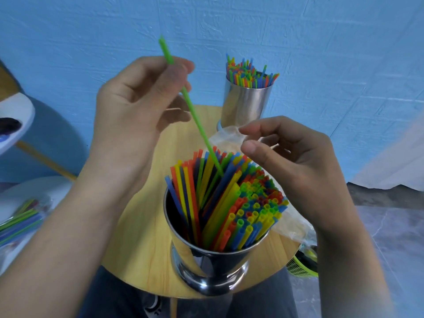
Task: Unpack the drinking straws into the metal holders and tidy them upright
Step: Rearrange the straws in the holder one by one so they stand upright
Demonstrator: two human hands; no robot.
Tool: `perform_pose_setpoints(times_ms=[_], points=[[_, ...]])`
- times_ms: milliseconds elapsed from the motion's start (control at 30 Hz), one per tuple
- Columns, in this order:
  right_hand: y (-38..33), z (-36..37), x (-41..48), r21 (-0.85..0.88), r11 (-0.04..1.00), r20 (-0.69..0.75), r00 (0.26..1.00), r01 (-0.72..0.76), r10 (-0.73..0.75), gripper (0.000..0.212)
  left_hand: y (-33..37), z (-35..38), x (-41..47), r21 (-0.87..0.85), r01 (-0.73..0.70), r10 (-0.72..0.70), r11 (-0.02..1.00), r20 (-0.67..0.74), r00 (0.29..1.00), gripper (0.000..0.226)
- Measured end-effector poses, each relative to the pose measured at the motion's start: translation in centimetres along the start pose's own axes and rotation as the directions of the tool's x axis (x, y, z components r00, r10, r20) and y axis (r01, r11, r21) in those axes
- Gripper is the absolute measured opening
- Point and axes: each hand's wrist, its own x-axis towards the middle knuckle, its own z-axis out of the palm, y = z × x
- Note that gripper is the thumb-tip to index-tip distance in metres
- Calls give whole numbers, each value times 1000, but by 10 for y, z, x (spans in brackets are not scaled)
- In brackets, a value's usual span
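The left hand [137,106] pinches a green straw [197,120], its lower tip among the straws [229,198] in the near holder [213,267]. The right hand [298,161] hovers above that holder, fingers loose and holding nothing. A second holder [245,104] stands behind it on the surface [142,221].

Red, yellow, green and blue straws [231,203]; shiny silver holder [213,269]; pale woodgrain table [146,237].
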Motion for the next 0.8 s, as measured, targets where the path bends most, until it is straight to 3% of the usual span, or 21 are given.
perform_pose_setpoints(times_ms=[167, 267, 400, 533, 633, 800], points=[[-1, 1, 0, 6, 1000, 80, 997, 5, -6, 29, -5, 0, -1, -259, 88, -131, 962, -153, 979, 9], [-2, 2, 0, 136, 988, -35, 997, 74, -70, 21, -10, 1, -3, -302, 212, -253, 929, -103, 962, 5], [-3, -1, 1, 349, 923, -266, 962, 162, -69, 7, -17, 0, -8, -81, 373, -373, 924, 14, 928, 14], [-2, -9, 4, 277, 946, -463, 886, 167, -21, 29, -19, -1, -9, 391, 266, -359, 881, 189, 914, 31], [0, -9, 5, 159, 977, -459, 887, 142, -54, 30, -20, 0, -12, 593, 181, -411, 785, 280, 867, 15], [5, 0, 4, -33, 995, -258, 961, 96, -101, 28, -22, 2, -12, 593, 161, -406, 789, 306, 861, 9]])
